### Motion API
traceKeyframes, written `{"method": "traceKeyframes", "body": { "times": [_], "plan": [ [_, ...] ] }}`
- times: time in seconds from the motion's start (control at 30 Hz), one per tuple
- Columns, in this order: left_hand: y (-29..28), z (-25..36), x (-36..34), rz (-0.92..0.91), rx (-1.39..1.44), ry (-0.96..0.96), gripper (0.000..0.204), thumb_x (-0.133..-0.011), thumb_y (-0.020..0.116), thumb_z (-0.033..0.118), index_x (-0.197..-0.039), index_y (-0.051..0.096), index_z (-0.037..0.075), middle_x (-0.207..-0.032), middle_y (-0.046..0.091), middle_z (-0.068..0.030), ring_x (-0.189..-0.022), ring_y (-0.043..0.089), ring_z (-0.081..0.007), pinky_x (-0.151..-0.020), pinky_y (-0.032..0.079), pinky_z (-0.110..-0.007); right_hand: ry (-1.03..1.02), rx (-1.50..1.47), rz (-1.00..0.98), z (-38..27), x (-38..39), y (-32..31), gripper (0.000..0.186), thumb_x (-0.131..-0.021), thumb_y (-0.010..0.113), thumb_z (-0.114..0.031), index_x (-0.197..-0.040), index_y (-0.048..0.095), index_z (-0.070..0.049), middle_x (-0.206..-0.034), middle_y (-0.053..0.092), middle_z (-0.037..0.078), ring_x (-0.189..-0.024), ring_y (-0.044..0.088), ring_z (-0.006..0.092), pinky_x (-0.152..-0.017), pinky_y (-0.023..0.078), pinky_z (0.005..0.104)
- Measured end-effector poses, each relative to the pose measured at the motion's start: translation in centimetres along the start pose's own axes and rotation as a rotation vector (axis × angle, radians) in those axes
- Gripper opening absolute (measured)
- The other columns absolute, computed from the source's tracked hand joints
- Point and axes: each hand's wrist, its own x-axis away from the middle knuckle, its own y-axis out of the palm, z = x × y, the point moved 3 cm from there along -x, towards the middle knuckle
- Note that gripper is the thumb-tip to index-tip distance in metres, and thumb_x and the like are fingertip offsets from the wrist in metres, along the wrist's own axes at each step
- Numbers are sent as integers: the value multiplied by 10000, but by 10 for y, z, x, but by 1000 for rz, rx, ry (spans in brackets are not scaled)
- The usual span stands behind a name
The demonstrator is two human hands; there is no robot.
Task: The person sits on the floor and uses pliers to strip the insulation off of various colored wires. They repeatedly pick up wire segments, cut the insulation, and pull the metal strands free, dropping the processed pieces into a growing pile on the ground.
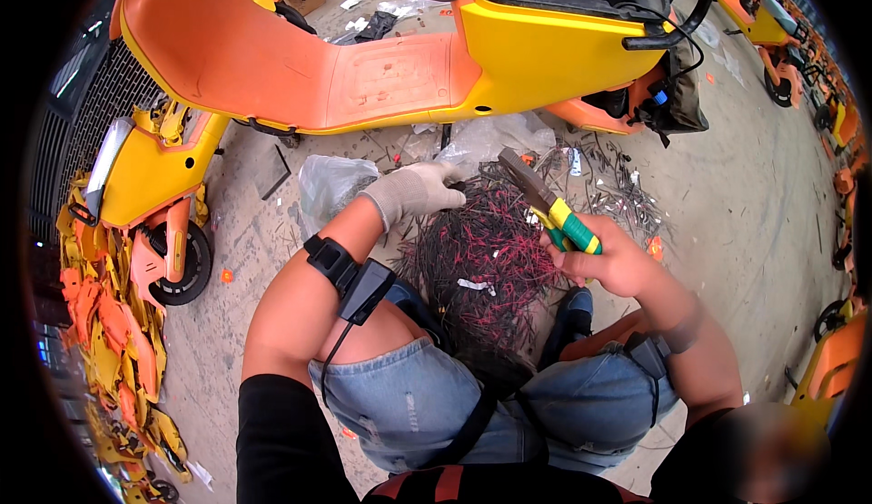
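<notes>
My left hand [418,193], in a pale knit glove, reaches over the far left edge of a heap of thin black and red wire-like scraps [481,254]. Its fingers are apart, and I see nothing between them. Bare and closed, my right hand [610,259] grips the green and yellow handles of a pair of pliers [570,224]. The metal jaws point up and left, above the heap's far right side. A few white scraps lie among the strands. Beside my gloved hand rests a clear plastic bag [331,186].
A yellow and orange scooter [391,77] stands across the far side, just beyond the heap. Another scooter [163,177] is at the left, near piled orange and yellow panels [113,322]. More scooters [831,368] line the right. Loose strands litter the concrete floor [745,232].
</notes>
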Motion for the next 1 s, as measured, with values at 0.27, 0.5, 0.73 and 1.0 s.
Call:
{"method": "traceKeyframes", "body": {
  "times": [0.27,0.5,0.73,1.0],
  "plan": [
    [-16,25,2,236,235,174,587,-832,722,231,-1354,508,67,-1280,607,-181,-1172,596,-333,-998,475,-415,-15,-16,-49,-3,-3,7,295,-848,661,-106,-1115,606,5,-815,612,12,-587,536,93,-555,443,252],
    [-21,93,19,502,25,846,473,-852,690,158,-1306,568,96,-1297,606,-143,-1215,572,-313,-1022,458,-392,-8,-187,-184,-4,2,18,301,-854,648,-77,-1135,588,12,-790,585,30,-587,534,109,-563,442,264],
    [-20,84,14,266,280,753,231,-898,565,60,-1104,669,55,-1096,692,-127,-1035,662,-266,-905,508,-352,-40,-340,-318,-12,9,18,444,-868,637,-107,-1278,530,24,-872,591,68,-619,561,136,-594,459,286],
    [-23,77,20,426,235,553,216,-954,585,169,-1092,663,22,-955,675,-154,-892,650,-276,-818,506,-365,17,-606,-349,-23,10,13,785,-875,590,-62,-1554,197,-47,-1347,532,214,-1107,626,354,-918,534,478]
  ]
}}
